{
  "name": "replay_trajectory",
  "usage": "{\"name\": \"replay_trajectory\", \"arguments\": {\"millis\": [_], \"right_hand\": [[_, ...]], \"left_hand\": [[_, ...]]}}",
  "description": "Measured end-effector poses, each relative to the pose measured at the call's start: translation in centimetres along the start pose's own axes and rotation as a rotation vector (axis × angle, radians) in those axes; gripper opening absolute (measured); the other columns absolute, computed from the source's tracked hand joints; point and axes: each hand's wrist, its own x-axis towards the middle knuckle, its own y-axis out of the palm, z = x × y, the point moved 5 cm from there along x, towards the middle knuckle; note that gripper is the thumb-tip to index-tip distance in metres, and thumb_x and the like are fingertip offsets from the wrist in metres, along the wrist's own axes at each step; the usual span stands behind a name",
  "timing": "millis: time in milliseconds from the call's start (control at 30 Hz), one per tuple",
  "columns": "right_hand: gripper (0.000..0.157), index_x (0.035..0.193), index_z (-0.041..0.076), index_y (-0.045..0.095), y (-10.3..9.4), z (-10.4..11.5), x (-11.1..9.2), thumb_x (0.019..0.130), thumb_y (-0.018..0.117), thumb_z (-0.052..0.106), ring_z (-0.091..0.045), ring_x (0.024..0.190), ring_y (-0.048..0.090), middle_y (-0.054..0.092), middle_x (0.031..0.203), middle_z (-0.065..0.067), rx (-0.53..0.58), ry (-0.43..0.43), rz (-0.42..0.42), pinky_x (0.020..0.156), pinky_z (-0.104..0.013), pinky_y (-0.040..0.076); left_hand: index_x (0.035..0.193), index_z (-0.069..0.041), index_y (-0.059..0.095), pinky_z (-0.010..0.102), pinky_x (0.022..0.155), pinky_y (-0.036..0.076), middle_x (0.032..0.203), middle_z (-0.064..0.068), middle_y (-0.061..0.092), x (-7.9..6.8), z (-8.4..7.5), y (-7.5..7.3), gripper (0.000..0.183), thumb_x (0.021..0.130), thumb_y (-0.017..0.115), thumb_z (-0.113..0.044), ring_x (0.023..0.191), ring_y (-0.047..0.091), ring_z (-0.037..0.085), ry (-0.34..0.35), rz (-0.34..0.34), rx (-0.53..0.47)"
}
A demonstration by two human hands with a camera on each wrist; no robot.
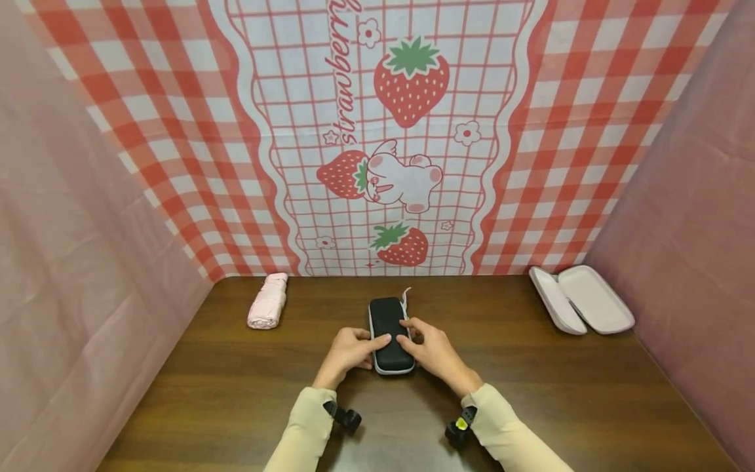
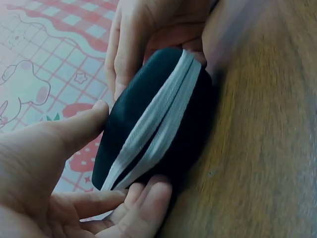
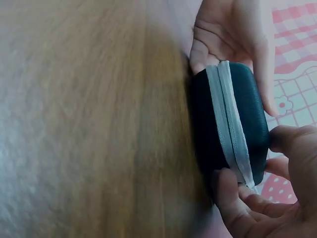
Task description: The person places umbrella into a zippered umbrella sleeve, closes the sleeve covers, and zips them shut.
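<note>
1. I see a black case (image 1: pixel 386 320) lying flat in the middle of the tabletop (image 1: pixel 200 400), with both hands on it.
2. The left hand (image 1: pixel 350 353) is on the left side of the case. Its thumb lies on the top and its other fingers (image 2: pixel 152 201) curl at the side, so they pinch the case.
3. The right hand (image 1: pixel 436 347) is on the right side. Its thumb is on the top too, and its fingers (image 3: pixel 229 191) curl round the side and pinch the case.
4. Two white zip bands (image 2: pixel 153 129) run along the side of the case, next to each other, with a thin dark line between them.
5. A pale strap (image 1: pixel 405 297) sticks out by the far right corner.
6. Over at the back left sits a pink rolled cloth (image 1: pixel 268 303).
7. At the back right, a whitish case (image 1: pixel 596 298) lies wide open, its two halves side by side.
8. Behind it all hangs a red and white strawberry cloth (image 1: pixel 466 85).
9. The person wears cream sleeves (image 1: pixel 308 419), with a little black camera (image 1: pixel 349 419) on each wrist.
</note>
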Motion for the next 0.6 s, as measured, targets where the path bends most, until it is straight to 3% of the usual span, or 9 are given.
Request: {"name": "replay_trajectory", "arguments": {"millis": [100, 300, 433, 600], "right_hand": [[0.034, 0.128, 0.012, 0.070, 0.22, 0.00, -0.19, 0.095, 0.074, 0.020, -0.027, 0.091, 0.073, 0.071, 0.103, -0.013, 0.011, -0.012, -0.013, 0.066, -0.038, 0.059], [0.035, 0.127, 0.012, 0.073, 0.44, -0.16, -0.36, 0.093, 0.077, 0.020, -0.027, 0.099, 0.074, 0.076, 0.106, -0.013, 0.006, -0.044, -0.072, 0.085, -0.044, 0.059], [0.036, 0.127, 0.014, 0.074, 0.46, -0.29, -0.55, 0.092, 0.077, 0.021, -0.024, 0.096, 0.074, 0.076, 0.110, -0.011, 0.016, -0.048, -0.094, 0.083, -0.041, 0.059], [0.037, 0.128, 0.016, 0.074, 0.08, -0.32, -0.73, 0.092, 0.078, 0.022, -0.014, 0.082, 0.070, 0.076, 0.109, -0.010, 0.021, -0.066, -0.096, 0.073, -0.029, 0.057]], "left_hand": [[0.121, 0.012, 0.066, 0.032, 0.060, 0.061, 0.079, 0.011, 0.072, -0.16, -0.06, 0.05, 0.065, 0.087, 0.083, -0.041, 0.059, 0.066, 0.013, 0.007, -0.012, 0.009], [0.106, 0.008, 0.070, 0.032, 0.060, 0.061, 0.078, 0.011, 0.072, -0.40, -0.34, 0.00, 0.054, 0.086, 0.083, -0.040, 0.058, 0.067, 0.013, 0.004, -0.045, -0.014], [0.105, 0.007, 0.070, 0.031, 0.059, 0.061, 0.079, 0.008, 0.068, -0.49, -0.43, 0.06, 0.053, 0.086, 0.083, -0.041, 0.059, 0.066, 0.012, -0.009, -0.060, 0.003], [0.095, 0.003, 0.072, 0.026, 0.053, 0.058, 0.066, 0.001, 0.061, -0.56, -0.68, 0.21, 0.042, 0.086, 0.082, -0.037, 0.053, 0.059, 0.009, -0.014, -0.089, 0.001]]}}
